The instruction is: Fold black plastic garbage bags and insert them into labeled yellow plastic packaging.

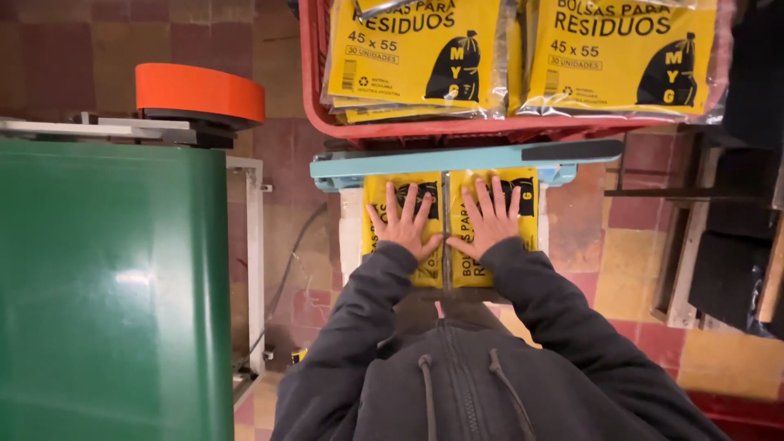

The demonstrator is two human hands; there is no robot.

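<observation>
Here, mid-frame: left hand [403, 222] and right hand [488, 219] lie open, fingers spread, gripping nothing, each flattening a yellow bag packet [378, 196] under the pale blue heat sealer arm [425, 162], likely to keep the film smooth. Finished packets fill the red crate [309, 73] above.

I see two yellow packs lying flat and side by side on the white surface, long edges nearly touching. The left pack [400, 265] and the right pack [523, 269] each carry black print. Their far ends sit just under the light-blue sealer bar [441, 161].
</observation>
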